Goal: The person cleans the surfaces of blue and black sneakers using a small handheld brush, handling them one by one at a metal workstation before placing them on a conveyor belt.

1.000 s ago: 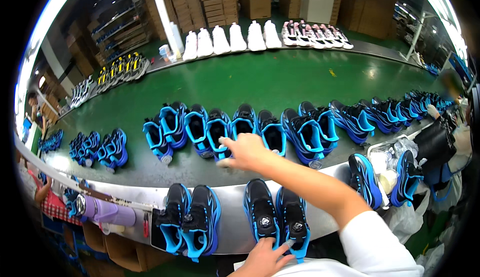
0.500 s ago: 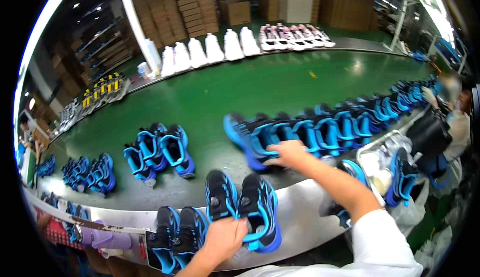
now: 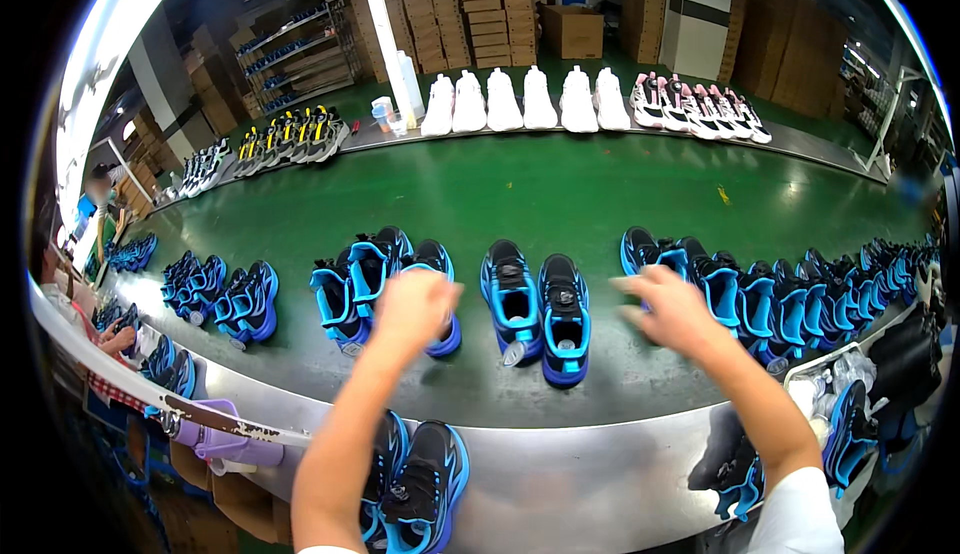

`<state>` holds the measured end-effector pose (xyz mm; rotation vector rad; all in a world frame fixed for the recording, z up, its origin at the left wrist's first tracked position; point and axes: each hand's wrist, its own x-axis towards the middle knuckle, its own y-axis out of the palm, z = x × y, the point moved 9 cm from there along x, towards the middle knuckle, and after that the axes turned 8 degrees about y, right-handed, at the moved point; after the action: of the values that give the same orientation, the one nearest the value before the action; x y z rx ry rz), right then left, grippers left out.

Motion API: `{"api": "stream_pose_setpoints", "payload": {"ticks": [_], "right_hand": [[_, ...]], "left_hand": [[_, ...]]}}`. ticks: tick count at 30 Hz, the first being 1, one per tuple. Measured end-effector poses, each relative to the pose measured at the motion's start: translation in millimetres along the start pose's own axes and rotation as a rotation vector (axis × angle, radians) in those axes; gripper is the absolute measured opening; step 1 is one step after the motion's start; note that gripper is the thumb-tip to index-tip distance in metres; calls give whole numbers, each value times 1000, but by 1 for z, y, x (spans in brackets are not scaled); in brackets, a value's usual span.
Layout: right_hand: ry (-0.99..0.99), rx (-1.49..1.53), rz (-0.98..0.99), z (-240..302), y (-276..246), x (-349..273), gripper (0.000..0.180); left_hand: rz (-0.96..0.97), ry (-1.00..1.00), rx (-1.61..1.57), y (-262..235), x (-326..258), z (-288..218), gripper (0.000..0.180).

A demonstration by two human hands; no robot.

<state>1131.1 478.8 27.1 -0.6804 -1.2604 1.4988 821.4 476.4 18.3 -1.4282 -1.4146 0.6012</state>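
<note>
Between my hands, a pair of black and blue sneakers stands on the green conveyor belt: a left shoe (image 3: 512, 299) and a right shoe (image 3: 566, 314), heels toward me. My left hand (image 3: 418, 304) is above a small group of similar sneakers (image 3: 340, 299), hiding part of one; its fingers are blurred. My right hand (image 3: 668, 306) has its fingers apart and holds nothing. It is in front of the near end of a long row of black and blue sneakers (image 3: 755, 299), partly covering them. Beside my left forearm, another sneaker pair (image 3: 428, 484) rests on the metal ledge (image 3: 560, 464).
White shoes (image 3: 540, 104), pink-and-white shoes (image 3: 700, 109) and yellow-trimmed shoes (image 3: 290, 139) line the far ledge. A purple container (image 3: 215, 434) hangs at the left. At the right are a sneaker (image 3: 850, 434) and a white-rimmed bin (image 3: 805, 389). Co-workers sit at the far left.
The sneaker pair that stood on the metal ledge is now on the belt. My left hand has let go of its shoe and moved up and away. The view has turned left.
</note>
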Motion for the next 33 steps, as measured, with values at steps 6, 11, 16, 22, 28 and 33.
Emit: {"api": "stream_pose_setpoints", "payload": {"ticks": [6, 11, 16, 22, 28, 33], "right_hand": [[-325, 428, 244, 208, 135, 56, 66], [-213, 654, 266, 231, 199, 87, 43], [50, 1236, 232, 146, 29, 56, 22], [-143, 696, -177, 36, -18, -34, 26], [80, -36, -2, -34, 35, -132, 48], [-230, 609, 352, 98, 4, -192, 77]], "left_hand": [[226, -453, 415, -15, -49, 188, 61], [170, -431, 197, 5, -50, 212, 60], [-120, -437, -69, -49, -54, 174, 48], [-263, -243, -363, -98, -109, 0, 26], [67, -25, 78, -25, -213, -181, 29], [181, -26, 4, 92, -292, -203, 40]]}}
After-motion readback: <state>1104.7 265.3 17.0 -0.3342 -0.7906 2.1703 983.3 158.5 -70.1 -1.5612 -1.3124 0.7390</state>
